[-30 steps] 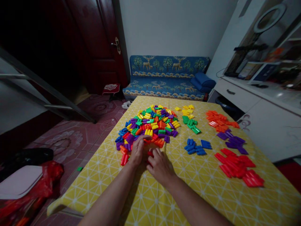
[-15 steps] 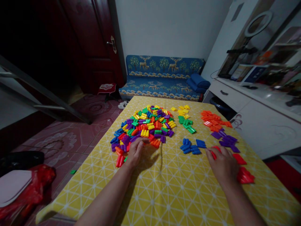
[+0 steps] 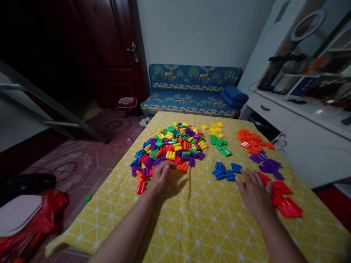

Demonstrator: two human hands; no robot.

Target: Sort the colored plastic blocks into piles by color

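Note:
A mixed heap of ribbed plastic building pieces [image 3: 171, 146] in many colours lies on the yellow tablecloth [image 3: 175, 223]. My left hand [image 3: 160, 177] rests at the heap's near edge, fingers loosely extended beside an orange piece [image 3: 182, 167]; no piece shows in its grasp. Spread fingers of my right hand [image 3: 255, 191] lie over the red pieces [image 3: 289, 207], partly covering some. Just beyond it sits a group of blue pieces [image 3: 225, 172]. Farther off are purple [image 3: 267, 166], orange [image 3: 252, 140], green [image 3: 220, 144] and yellow [image 3: 216, 129] groups.
Behind the table stands a blue patterned sofa [image 3: 192, 96]. A white cabinet [image 3: 309, 135] runs along the right side. On the left are a metal ladder [image 3: 76, 122], a red stool [image 3: 127, 103] and a green piece [image 3: 88, 198] on the floor.
My right hand has spread its fingers and shifted slightly, uncovering more red pieces to its right. My left hand stays by the heap. The view has turned slightly left.

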